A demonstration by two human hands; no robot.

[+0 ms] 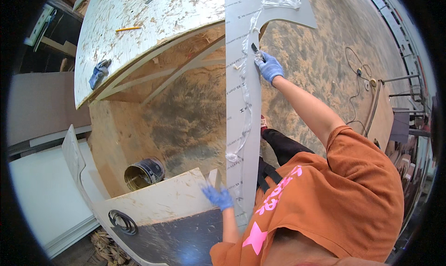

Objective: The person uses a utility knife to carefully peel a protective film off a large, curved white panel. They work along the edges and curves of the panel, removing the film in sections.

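Observation:
A long grey panel (253, 133) under printed protective film lies before me, its near edge curving into a wider end at the top. The film is cut and lifted in a wavy strip along that edge, with crumpled film (281, 2) bunched at the wide end. My right hand (271, 69), in a blue glove, grips a small dark-bladed tool (254, 47), seemingly a knife, at the panel's edge. Some clear film is bunched at those fingers. Slightly blurred, my gloved left hand (217, 196) has its fingers spread beside the panel's lower part, holding nothing.
A pale worktable (167, 18) carries a yellow pencil (128, 29), a glove (100, 73) and wood shavings. A metal bucket (144, 173) lies tipped on the dusty floor. Coiled black strips (123, 222) rest on a lower board (163, 205). A cable (352, 105) trails at right.

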